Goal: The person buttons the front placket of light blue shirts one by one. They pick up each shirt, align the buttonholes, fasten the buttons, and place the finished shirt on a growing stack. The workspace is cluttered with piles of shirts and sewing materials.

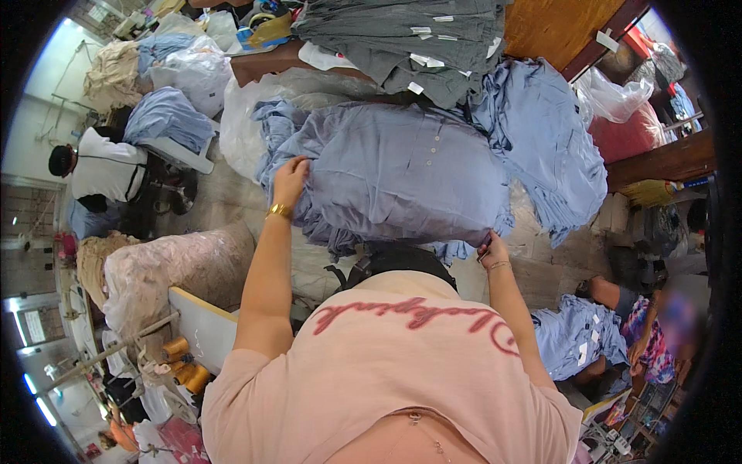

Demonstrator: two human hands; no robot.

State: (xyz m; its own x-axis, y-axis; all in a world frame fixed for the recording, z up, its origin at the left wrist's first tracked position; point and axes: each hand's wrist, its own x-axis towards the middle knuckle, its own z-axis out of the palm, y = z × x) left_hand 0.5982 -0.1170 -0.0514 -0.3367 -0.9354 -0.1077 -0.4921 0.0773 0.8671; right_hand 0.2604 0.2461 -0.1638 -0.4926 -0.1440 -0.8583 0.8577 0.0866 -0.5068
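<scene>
A blue buttoned shirt [386,170] lies spread in front of me on top of a heap of similar blue garments. My left hand [291,173] pinches its left edge, with the fingertips pressed together on the cloth. At the near right corner, my right hand [491,249] grips the shirt between thumb and fingers. A short row of pale buttons shows on the right half of the fabric. More blue garments [541,139] hang in a rumpled pile just to the right of the shirt.
Dark grey garments with white tags [417,46] lie beyond the shirt. Stuffed plastic sacks [182,271] stand at the left, near orange thread cones [185,363]. One person [108,166] sits at far left; another [649,332] at lower right is beside tagged blue garments [576,332].
</scene>
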